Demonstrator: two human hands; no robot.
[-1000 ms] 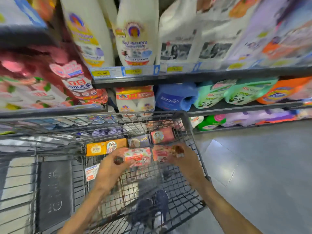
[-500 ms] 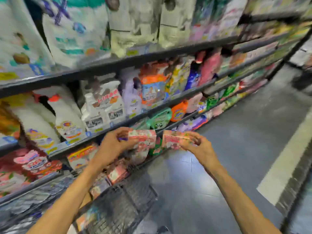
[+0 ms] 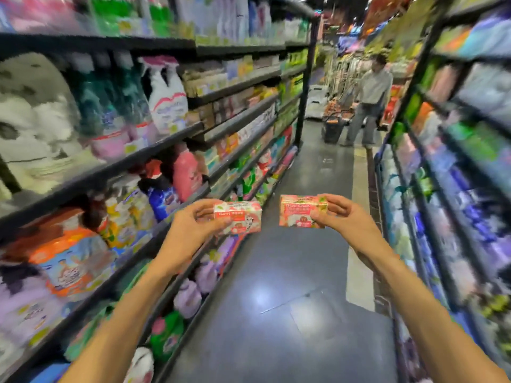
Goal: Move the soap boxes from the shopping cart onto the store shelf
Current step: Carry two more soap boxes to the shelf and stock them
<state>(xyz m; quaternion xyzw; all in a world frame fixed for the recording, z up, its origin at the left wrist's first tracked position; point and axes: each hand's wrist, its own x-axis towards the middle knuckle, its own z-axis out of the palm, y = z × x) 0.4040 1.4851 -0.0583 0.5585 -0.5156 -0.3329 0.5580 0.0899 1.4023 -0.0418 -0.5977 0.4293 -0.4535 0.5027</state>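
Two soap boxes are up in the air over the aisle floor (image 3: pixel 290 286), one in each hand, held out at arm's length. Left hand (image 3: pixel 190 230) grips the left box (image 3: pixel 238 217) by its near end, thumb on top and fingers curled under it. Right hand (image 3: pixel 343 217) pinches the right box (image 3: pixel 300 210) at its right end. A small gap separates the boxes. Stocked shelves run along both sides, the left shelf (image 3: pixel 154 150) nearer the hands. Far down the aisle a shopper (image 3: pixel 369 100) stands by a cart (image 3: pixel 331 128). Most labels are blurred.
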